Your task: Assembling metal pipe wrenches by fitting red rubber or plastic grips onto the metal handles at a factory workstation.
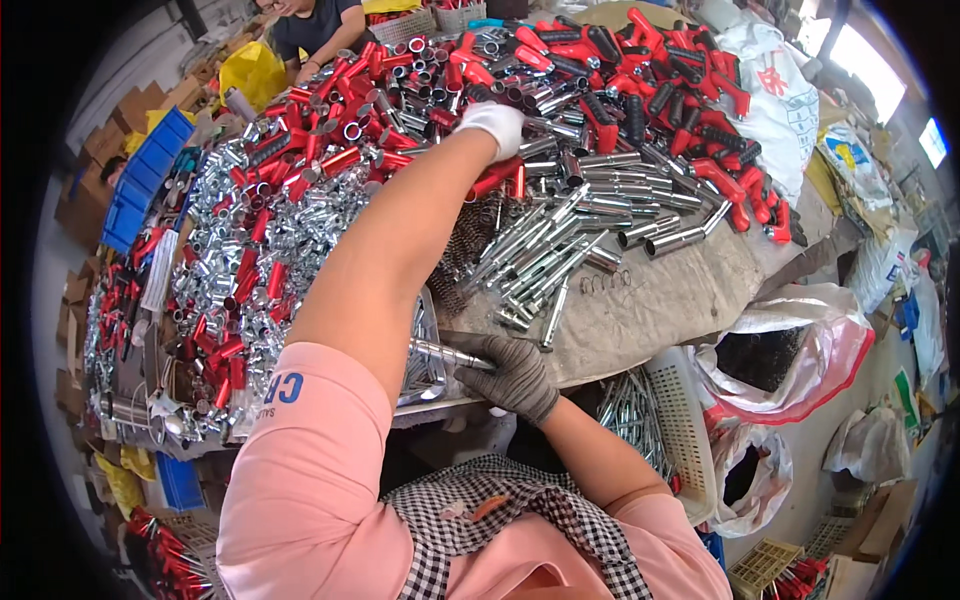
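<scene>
My left hand (492,128), in a white glove, reaches far across the table into the heap of red and chrome parts. Its fingers are mostly hidden from view, so what they touch is unclear. Close to it lie red tubes (497,178) and short chrome sleeves. Near the front edge of the table, my right hand (515,378), in a grey glove, is closed round a slim chrome rod (440,352) that points left. A pile of chrome rods (540,245) lies beyond that hand, with dark coil springs (465,245) beside it. One loose spring (607,283) rests on the cloth.
Red handles with black grips (690,90) heap up at the far right. Small chrome fittings (240,240) cover the left side. A white plastic basket (685,425) of rods and open sacks (790,350) stand at the right. Another person (320,30) works across the table.
</scene>
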Demonstrator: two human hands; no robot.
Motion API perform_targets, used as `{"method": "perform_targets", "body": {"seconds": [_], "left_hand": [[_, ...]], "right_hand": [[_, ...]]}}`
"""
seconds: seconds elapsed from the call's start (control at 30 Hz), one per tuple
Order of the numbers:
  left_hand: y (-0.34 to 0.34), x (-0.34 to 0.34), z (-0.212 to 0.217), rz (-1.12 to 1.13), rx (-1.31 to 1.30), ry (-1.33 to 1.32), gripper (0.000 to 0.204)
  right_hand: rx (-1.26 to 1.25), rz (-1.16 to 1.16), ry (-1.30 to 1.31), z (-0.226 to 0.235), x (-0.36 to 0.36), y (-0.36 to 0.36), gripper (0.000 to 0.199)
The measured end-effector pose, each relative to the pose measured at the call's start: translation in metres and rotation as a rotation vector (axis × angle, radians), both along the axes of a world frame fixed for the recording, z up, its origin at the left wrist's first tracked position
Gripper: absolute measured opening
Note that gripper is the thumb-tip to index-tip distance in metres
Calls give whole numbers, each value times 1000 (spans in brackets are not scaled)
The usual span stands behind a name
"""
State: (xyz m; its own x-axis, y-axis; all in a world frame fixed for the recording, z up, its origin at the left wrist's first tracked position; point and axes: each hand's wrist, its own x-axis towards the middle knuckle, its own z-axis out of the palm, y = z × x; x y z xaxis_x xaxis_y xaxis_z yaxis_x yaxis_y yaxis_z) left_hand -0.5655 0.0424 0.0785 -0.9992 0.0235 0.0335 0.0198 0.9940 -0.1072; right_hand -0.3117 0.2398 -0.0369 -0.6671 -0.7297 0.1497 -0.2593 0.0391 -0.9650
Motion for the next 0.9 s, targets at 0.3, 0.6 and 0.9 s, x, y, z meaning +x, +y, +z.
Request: {"method": "perform_targets", "body": {"seconds": [0.3,0.6,0.9], "left_hand": [[45,1,-15,188,-93,-80,37],[18,9,28,168,777,322,44],[-40,197,46,141,2039,-363,26]], "right_hand": [[10,3,-9,-4,3,-4,46],[13,-83,-49,0,3,-2,37],[-95,-119,-63,-41,4,-2,32]]}}
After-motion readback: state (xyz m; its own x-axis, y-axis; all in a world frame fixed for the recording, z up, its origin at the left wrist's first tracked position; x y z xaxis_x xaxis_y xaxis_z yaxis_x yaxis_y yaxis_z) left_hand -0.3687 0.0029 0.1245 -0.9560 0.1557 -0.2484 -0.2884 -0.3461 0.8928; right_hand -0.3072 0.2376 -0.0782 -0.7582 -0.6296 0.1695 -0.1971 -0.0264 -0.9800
